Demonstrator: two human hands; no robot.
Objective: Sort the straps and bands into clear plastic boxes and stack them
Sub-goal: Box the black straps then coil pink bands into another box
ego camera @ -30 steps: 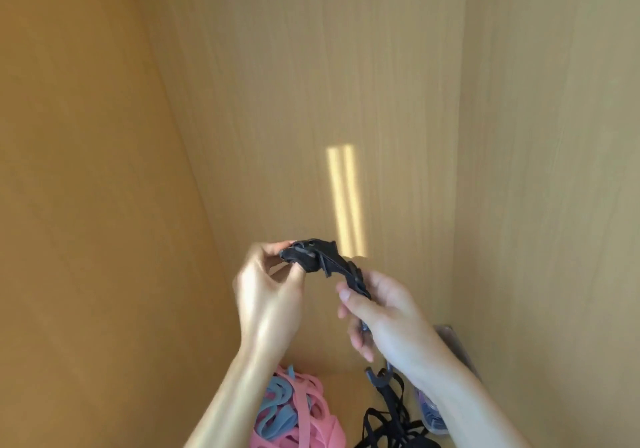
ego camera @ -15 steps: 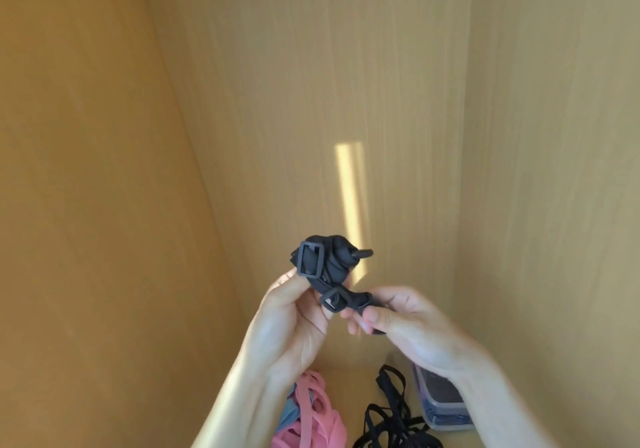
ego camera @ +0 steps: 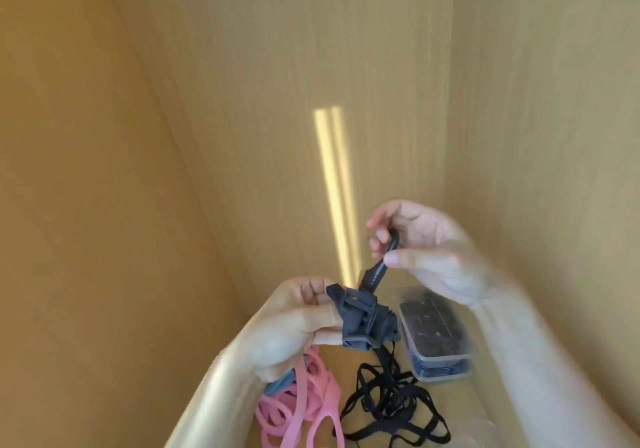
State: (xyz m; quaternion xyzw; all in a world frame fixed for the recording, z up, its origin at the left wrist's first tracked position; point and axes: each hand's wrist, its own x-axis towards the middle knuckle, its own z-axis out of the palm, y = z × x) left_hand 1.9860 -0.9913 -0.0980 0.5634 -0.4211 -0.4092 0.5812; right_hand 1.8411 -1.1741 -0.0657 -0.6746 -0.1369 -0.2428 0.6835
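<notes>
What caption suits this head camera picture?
Both hands, left hand and right hand, hold a bundled black strap above pink bands.

The pink bands (ego camera: 301,409) are cut by the near edge; the clear box (ego camera: 437,336) contents are blurred; both forearms too.

A single head-worn view looks forward and down, close, into a wooden corner (ego camera: 242,305).

Light wooden walls (ego camera: 363,49) meeting at corners, 2 narrow sunlight stripes (ego camera: 334,188) on back panel
</notes>
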